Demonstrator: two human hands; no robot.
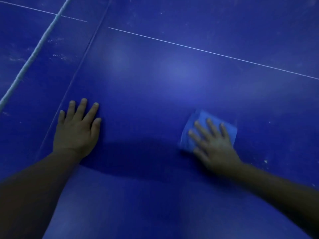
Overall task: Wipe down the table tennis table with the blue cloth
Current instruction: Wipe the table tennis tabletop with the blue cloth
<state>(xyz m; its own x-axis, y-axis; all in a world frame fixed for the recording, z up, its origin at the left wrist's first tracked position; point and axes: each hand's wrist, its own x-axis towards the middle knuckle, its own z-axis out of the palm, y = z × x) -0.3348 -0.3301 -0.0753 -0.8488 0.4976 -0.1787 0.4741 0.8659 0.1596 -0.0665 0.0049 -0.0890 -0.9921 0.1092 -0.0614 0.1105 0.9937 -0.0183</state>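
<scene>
Head view looks down at two bare arms reaching over the blue counter. Left hand lies flat with fingers spread, holding nothing; it likely props the person up while they lean. Right hand presses flat, fingers spread, on the blue cloth, so the cloth can rub the top. That hand and cloth look blurry, so the cloth's folds are hard to see. A dark shadow sits between the arms. Farther off runs a thin white line. Far left is the net, with dusty white specks near it, not yet wiped, I think.
</scene>
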